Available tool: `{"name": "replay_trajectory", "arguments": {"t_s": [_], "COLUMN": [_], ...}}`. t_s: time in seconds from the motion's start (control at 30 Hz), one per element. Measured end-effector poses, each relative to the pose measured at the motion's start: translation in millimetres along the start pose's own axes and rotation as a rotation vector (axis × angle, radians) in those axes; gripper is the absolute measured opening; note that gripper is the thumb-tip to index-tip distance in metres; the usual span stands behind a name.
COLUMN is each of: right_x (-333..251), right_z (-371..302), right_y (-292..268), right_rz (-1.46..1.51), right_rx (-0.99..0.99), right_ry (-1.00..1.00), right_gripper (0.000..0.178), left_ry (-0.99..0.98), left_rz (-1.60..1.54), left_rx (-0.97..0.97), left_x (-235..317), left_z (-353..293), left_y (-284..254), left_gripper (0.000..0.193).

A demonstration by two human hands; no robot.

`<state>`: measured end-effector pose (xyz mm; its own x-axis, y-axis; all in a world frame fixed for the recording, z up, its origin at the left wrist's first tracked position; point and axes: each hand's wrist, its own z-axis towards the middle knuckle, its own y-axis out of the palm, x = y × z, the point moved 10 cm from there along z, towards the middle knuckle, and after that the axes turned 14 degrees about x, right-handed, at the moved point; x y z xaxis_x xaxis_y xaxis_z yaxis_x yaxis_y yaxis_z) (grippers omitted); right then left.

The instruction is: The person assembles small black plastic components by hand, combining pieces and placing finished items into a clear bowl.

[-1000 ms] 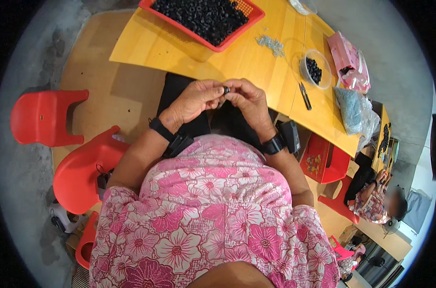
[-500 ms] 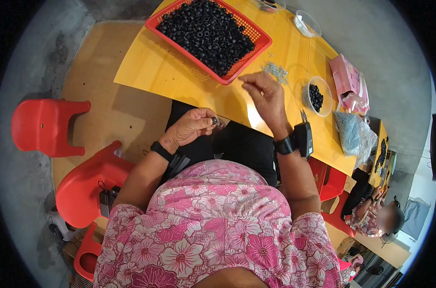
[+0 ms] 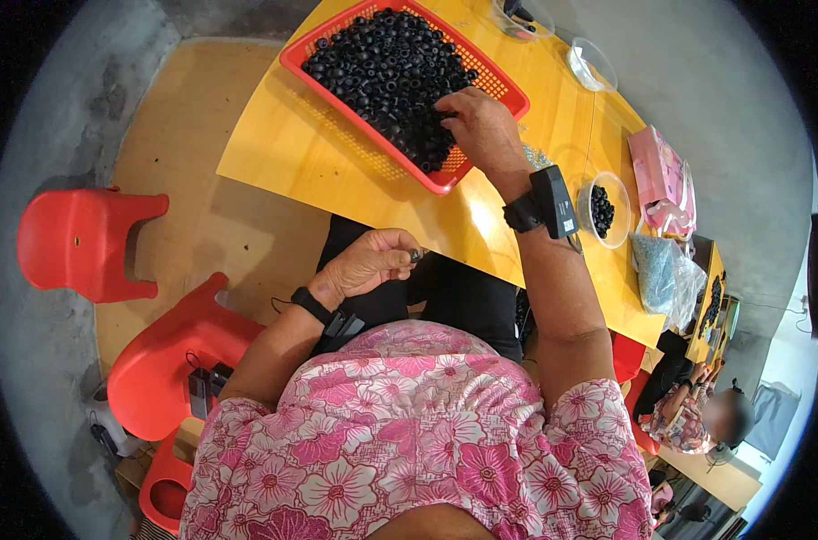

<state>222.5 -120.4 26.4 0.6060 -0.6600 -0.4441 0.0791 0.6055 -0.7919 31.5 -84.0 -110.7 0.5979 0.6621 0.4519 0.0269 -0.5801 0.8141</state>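
Head view of two bare hands at work beside a yellow counter (image 3: 278,153). The left hand (image 3: 364,264), held over the lap just off the counter's edge, has its grip closed on a small dark part (image 3: 415,256), pinched between thumb and forefinger; the fingers cover most of the part, so its full shape cannot be made out. The right hand (image 3: 488,133) reaches over the near right side of a red basket (image 3: 441,185), its fingertips among the black pieces (image 3: 382,76) heaped there. Whether this grip is closed on a piece cannot be told, since the fingertips merge with the dark heap. The basket's far corner is cut off by the upper edge. A scatter of small silvery parts (image 3: 537,157) is partly hidden by the right wrist. To its right stands a clear tub (image 3: 621,232) of black pieces, near a pink bag (image 3: 654,169) and a plastic bag (image 3: 654,270) whose bluish-grey contents are indistinct. Another clear tub (image 3: 539,30) is cropped above.
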Motion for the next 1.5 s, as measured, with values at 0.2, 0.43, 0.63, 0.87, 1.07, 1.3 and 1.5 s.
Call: {"name": "replay_trajectory", "arguments": {"t_s": [0.2, 0.43, 0.63, 0.87, 1.07, 1.3, 1.5], "right_x": [5.6, -1.3, -0.4, 2.3, 1.0, 3.2, 5.1], "right_z": [3.2, -5.3, -5.5, -4.1, -2.2, 0.2, -4.7], "right_y": [26.5, 29.8, 30.5, 37.9, 37.3, 37.5, 3.3], "right_rz": [-0.109, -0.071, -0.087, -0.097, -0.138, -0.133, 0.228], "right_rx": [-0.109, -0.16, -0.182, -0.198, -0.197, -0.191, 0.109], "right_ry": [0.039, 0.077, 0.094, 0.058, 0.053, 0.041, 0.117], "right_gripper": [0.024, 0.027, 0.029, 0.03, 0.025, 0.014, 0.01], "left_ry": [-0.007, -0.021, -0.016, -0.004, -0.001, 0.018, 0.013], "left_rz": [-0.005, -0.05, -0.012, -0.019, -0.019, -0.017, 0.02], "left_rx": [0.01, -0.031, 0.007, 0.011, 0.006, 0.025, 0.043], "left_x": [0.4, -1.3, -1.5, 0.2, -1.4, 0.7, -4.4], "left_z": [0.4, 2.6, 2.7, 1.3, 2.4, 0.7, 0.7], "left_y": [-0.3, 0.7, 1.4, 2.5, -0.6, 0.0, 3.2], "left_gripper": [0.02, 0.012, 0.021, 0.022, 0.021, 0.019, 0.02]}}
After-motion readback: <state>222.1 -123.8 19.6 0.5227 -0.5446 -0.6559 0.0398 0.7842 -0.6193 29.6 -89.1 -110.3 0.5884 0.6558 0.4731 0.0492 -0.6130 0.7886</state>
